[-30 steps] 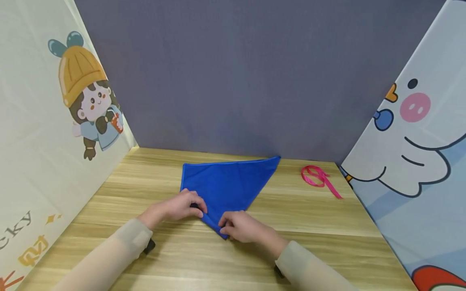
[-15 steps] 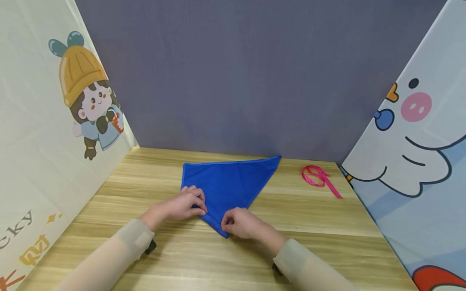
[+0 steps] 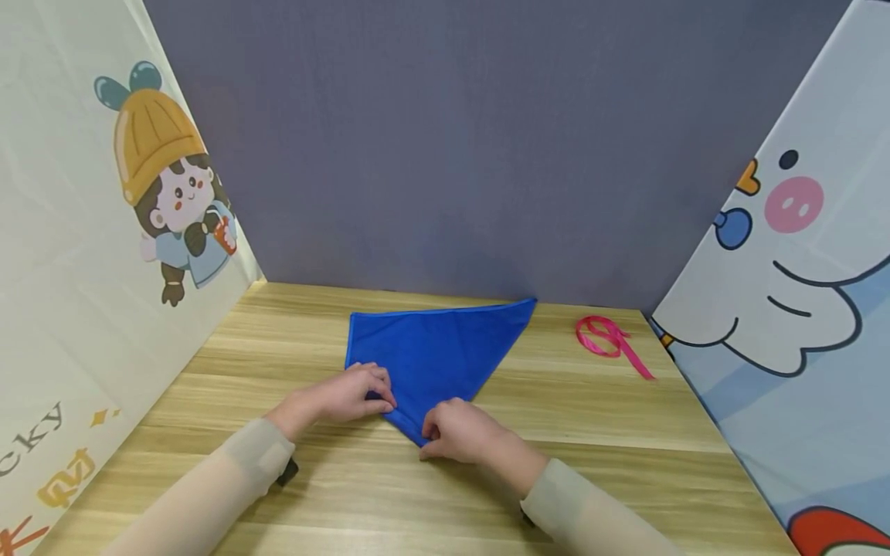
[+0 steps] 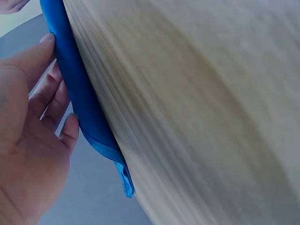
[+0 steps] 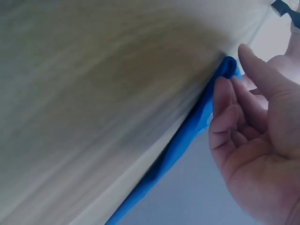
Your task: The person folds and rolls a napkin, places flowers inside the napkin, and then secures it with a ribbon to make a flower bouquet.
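A blue cloth (image 3: 434, 355) lies on the wooden table, its near left edge turned over into a narrow roll. My left hand (image 3: 354, 392) holds this rolled edge; in the left wrist view the thumb and fingertips touch the roll (image 4: 84, 93). Nearer the cloth's front corner, my right hand (image 3: 462, 432) has its fingers curled at the roll. The right wrist view shows the coiled end of the cloth (image 5: 228, 64) by the index finger and thumb, with the thumb tip a little apart from the fingers. My right hand covers the front corner in the head view.
A loosely looped pink ribbon (image 3: 605, 337) lies at the back right of the table (image 3: 313, 494). Behind stands a grey panel (image 3: 445, 154). Printed cloth walls flank the table, the left one (image 3: 62, 309) with a cartoon child, the right one (image 3: 827, 324) with a white cartoon bird.
My right hand shifts slightly at the front corner and its thumb now reaches out farther. The corner's tip, visible before, is now folded in or covered. My left hand stays nearly in place.
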`<state>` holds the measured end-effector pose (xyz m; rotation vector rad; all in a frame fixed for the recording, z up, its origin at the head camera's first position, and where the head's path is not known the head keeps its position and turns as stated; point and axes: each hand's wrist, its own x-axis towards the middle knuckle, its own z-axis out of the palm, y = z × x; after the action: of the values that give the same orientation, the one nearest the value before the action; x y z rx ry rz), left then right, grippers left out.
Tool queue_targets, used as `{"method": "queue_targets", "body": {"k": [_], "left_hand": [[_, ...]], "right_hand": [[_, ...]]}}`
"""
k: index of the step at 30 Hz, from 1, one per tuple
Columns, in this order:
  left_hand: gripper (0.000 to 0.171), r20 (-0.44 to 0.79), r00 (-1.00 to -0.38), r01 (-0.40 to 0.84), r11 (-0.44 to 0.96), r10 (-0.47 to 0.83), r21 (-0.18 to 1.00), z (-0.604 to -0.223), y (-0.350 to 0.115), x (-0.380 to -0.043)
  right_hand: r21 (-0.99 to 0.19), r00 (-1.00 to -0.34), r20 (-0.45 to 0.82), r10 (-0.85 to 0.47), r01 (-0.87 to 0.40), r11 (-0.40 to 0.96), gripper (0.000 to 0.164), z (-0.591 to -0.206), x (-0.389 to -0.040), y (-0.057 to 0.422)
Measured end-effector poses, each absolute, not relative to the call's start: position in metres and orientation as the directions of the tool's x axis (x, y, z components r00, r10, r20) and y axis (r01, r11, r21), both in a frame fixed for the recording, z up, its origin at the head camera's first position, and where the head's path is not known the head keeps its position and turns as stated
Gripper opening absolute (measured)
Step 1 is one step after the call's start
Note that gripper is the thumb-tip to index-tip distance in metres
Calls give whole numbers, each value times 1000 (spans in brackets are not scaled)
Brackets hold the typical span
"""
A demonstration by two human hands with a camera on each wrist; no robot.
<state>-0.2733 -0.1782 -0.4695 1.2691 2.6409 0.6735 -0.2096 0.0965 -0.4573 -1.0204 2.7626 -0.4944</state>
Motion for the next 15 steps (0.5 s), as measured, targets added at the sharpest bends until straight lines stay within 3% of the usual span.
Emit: {"method": "queue_targets", "body": {"k": [9, 15], "left_hand": [[18, 53, -621, 697, 519, 782, 495, -474, -184, -278], [20, 86, -589, 726, 480, 804, 492, -474, -185, -279]], "right_hand": [[-380, -744, 10, -668, -621, 685, 9, -467, -213, 103], [-631, -796, -11, -605, -464, 622, 5, -471, -213, 112]]}}
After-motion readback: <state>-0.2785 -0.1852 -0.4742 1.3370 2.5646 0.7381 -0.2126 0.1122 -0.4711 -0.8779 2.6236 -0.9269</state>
